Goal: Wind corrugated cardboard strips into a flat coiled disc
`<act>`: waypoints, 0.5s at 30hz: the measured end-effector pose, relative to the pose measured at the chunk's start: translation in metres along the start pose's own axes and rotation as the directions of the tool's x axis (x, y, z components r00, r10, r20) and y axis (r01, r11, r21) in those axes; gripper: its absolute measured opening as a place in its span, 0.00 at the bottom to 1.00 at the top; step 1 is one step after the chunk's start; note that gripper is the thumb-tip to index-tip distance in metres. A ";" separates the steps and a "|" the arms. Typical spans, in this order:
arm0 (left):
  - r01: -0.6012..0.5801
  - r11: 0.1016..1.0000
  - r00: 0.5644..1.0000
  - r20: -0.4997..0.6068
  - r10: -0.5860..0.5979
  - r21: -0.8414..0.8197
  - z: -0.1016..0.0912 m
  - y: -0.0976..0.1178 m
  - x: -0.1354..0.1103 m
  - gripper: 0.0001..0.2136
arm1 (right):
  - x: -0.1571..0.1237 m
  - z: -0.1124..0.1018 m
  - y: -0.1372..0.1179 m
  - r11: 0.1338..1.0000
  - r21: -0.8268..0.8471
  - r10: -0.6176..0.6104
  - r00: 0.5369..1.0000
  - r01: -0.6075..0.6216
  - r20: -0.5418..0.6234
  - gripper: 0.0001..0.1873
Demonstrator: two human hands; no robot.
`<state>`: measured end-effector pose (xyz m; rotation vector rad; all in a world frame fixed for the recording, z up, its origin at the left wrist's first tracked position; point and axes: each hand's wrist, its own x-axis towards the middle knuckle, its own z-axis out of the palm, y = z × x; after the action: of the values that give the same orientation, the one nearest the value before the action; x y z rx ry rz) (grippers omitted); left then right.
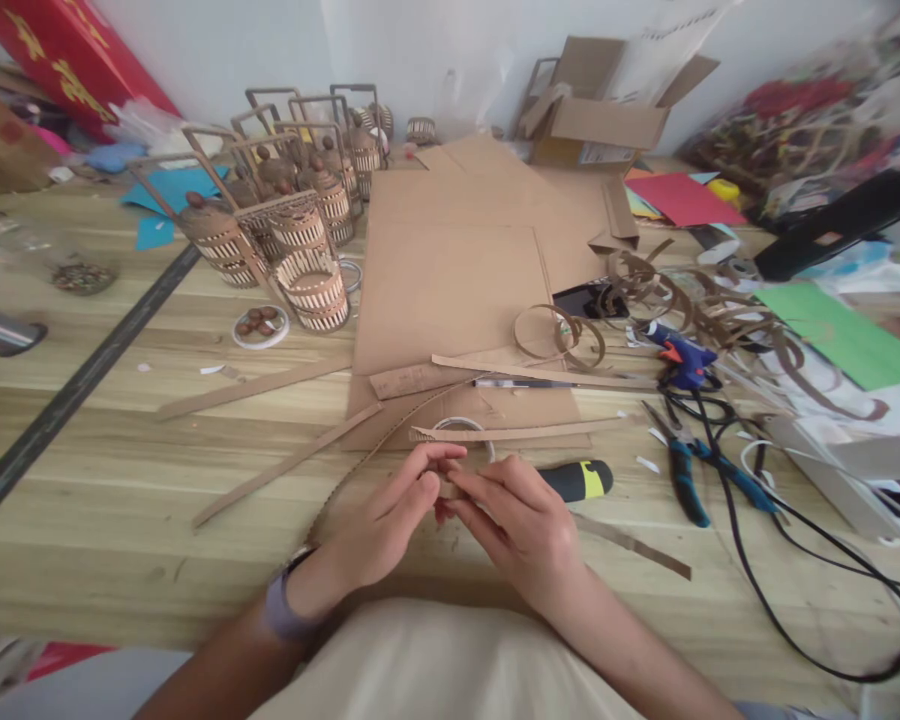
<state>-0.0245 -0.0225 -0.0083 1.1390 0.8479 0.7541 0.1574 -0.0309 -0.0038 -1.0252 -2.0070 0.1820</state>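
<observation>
My left hand (395, 515) and my right hand (529, 525) meet near the table's front edge. Between their fingertips is a small bent piece of cardboard strip (448, 488), mostly covered by the fingers. Fingers of both hands are closed around it. Just beyond them lies a white ring, perhaps a tape roll (461, 424), partly under a cardboard strip (525, 432). A black and yellow tool handle (581, 481) rests beside my right hand. Another thin strip (634, 547) sticks out past my right wrist, and a long corrugated strip (375, 447) curves past my left hand.
Cardboard sheets (450, 280) cover the middle. Several slatted baskets with tall handles (311, 285) stand back left, near a dish of brown balls (260, 326). A blue glue gun (686, 362), pliers (686, 465), black cable (735, 540) and curled strips (667, 290) crowd the right. A cardboard box (607, 125) stands behind.
</observation>
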 end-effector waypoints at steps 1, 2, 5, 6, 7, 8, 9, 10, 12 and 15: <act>-0.020 1.000 1.000 0.003 0.020 0.024 -0.001 0.002 0.001 0.23 | 0.001 -0.002 0.001 0.999 -0.033 -0.020 1.000 0.020 -0.005 0.09; -0.042 0.999 0.999 -0.001 0.042 0.022 -0.001 0.003 0.003 0.25 | 0.002 -0.003 0.001 0.997 -0.064 -0.034 0.999 0.033 -0.009 0.09; -0.081 0.996 0.994 -0.080 0.077 -0.049 -0.003 0.004 0.008 0.29 | 0.003 -0.009 0.002 0.988 -0.144 -0.052 0.999 0.051 -0.003 0.09; -0.078 0.995 0.990 -0.120 0.070 -0.068 -0.003 0.004 0.010 0.28 | 0.003 -0.010 0.001 0.984 -0.167 -0.060 0.998 0.059 0.000 0.09; -0.069 0.994 0.986 -0.155 0.056 -0.081 -0.004 0.004 0.011 0.26 | 0.003 -0.010 0.001 0.980 -0.187 -0.068 0.998 0.068 0.003 0.09; -0.056 0.994 0.983 -0.181 0.039 -0.090 -0.004 0.003 0.012 0.24 | 0.003 -0.011 0.001 0.977 -0.198 -0.075 0.997 0.075 0.004 0.09; -0.040 0.994 0.980 -0.198 0.019 -0.100 -0.004 0.003 0.013 0.22 | 0.002 -0.011 0.000 0.977 -0.198 -0.077 0.997 0.077 0.005 0.08; -0.025 0.993 0.979 -0.206 0.002 -0.113 -0.004 0.003 0.013 0.20 | 0.001 -0.010 0.000 0.979 -0.189 -0.074 0.997 0.073 0.003 0.08; -0.010 0.987 0.978 -0.206 -0.023 -0.159 -0.004 0.004 0.012 0.20 | -0.001 -0.009 -0.001 0.988 -0.142 -0.053 0.999 0.052 -0.001 0.10; -0.001 0.956 0.980 -0.190 -0.057 -0.292 -0.004 0.003 0.012 0.22 | -0.004 -0.007 -0.001 0.998 -0.053 -0.026 1.000 0.026 -0.006 0.15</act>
<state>-0.0227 -0.0097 -0.0083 0.7967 0.8822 0.9459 0.1631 -0.0358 -0.0015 -1.0309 -2.0271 0.1120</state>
